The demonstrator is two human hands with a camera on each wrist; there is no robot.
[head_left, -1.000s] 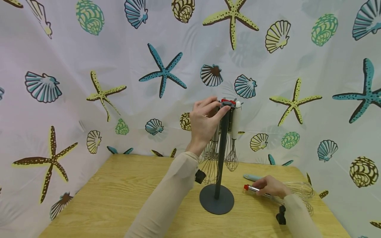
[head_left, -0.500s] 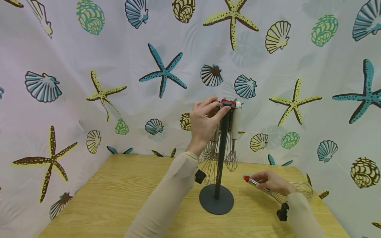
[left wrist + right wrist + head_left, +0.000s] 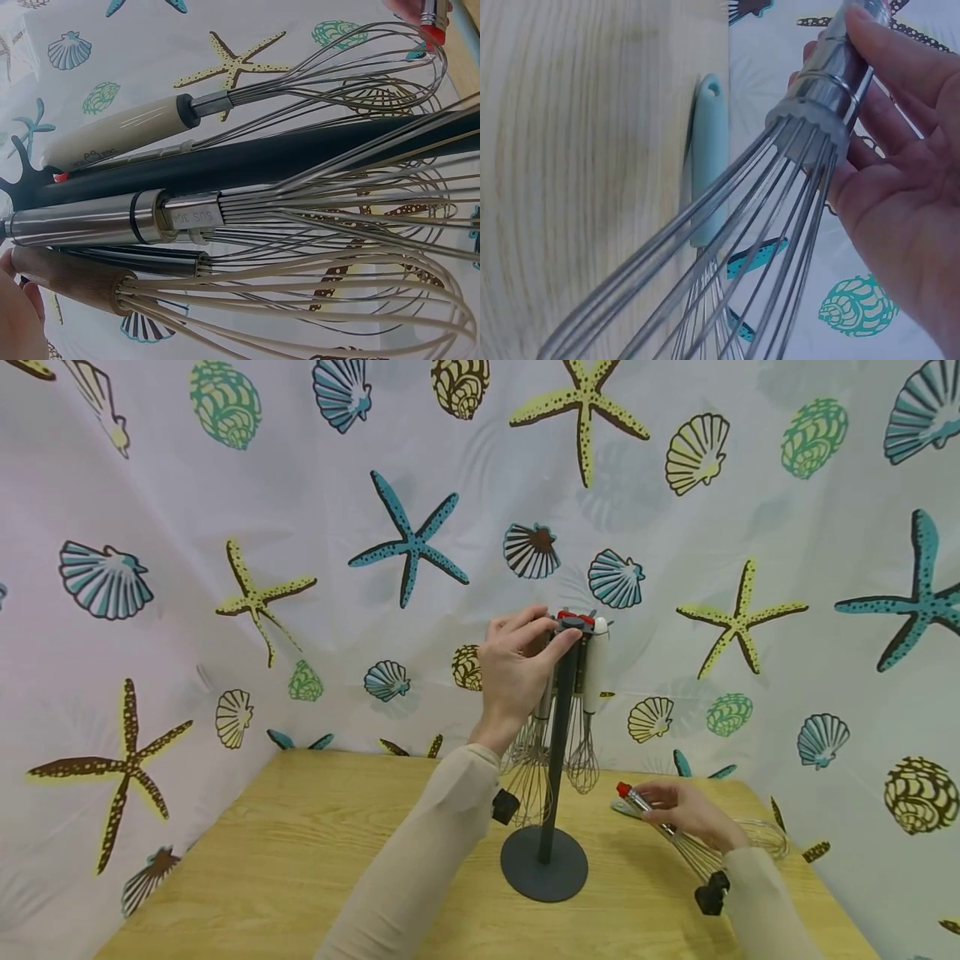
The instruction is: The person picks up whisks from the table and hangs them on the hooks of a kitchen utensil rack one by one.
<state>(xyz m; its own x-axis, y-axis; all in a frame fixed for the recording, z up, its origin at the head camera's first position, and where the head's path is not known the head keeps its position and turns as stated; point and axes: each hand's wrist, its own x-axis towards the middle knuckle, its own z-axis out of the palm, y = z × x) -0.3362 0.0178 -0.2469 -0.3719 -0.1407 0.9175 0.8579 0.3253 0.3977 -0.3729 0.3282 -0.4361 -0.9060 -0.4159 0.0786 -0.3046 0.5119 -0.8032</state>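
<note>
A dark metal stand [image 3: 559, 752] rises from a round base, with several whisks hanging from its top. My left hand [image 3: 512, 672] grips the top of the stand between thumb and fingers. Among the hanging whisks are one with a cream handle [image 3: 124, 135], one with a steel handle [image 3: 86, 220] and one with a wooden handle [image 3: 71, 276]. To the right, my right hand [image 3: 693, 814] holds a silver-handled whisk [image 3: 810, 112] with a red end, pinched between thumb and fingers, its handle tilted up toward the stand and its wires pointing down and back.
A whisk with a light teal handle [image 3: 710, 161] lies on the wooden table [image 3: 330, 852] behind my right hand. A white curtain [image 3: 300, 468] with starfish and shell prints surrounds the table at the back and sides.
My right hand has raised the silver-handled whisk off the table, and its red end now tips higher. My left hand stays on the stand's top.
</note>
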